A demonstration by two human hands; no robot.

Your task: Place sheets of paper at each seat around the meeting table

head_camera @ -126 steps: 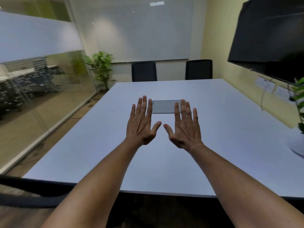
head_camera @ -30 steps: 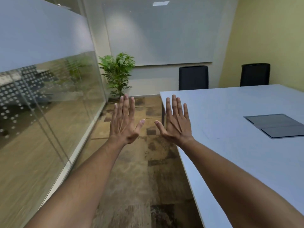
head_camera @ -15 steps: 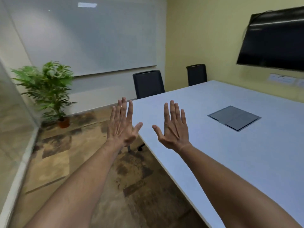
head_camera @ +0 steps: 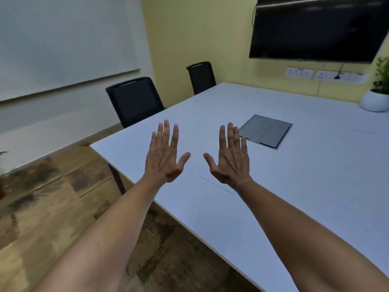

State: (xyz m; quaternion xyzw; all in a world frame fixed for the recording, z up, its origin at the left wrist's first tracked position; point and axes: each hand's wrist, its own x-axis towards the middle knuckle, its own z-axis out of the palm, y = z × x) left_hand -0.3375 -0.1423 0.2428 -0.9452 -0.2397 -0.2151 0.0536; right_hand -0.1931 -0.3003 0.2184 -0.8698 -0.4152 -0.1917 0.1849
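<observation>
Table (head_camera: 273, 186) smooth matt; floor (head_camera: 52, 207) wood-look; TV (head_camera: 315, 28) glossy.

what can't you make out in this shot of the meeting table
Head view only:
- Sheets of paper: faint edge lines on the white table near the right hand hint at one; too low in contrast to confirm.
- Table's right and near sides: cut off by the frame.
- Cable hatch: corner hidden behind the right hand's fingers.
- Wall sockets: too small to read.
- Left hand: palm faces away.

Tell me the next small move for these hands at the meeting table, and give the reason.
Probably lower both hands and go fetch sheets. The left hand and right hand are spread flat above the table and hold nothing. The two chairs at the far edge seem to have no paper before them, though faint edge lines on the top might be sheets.
</observation>
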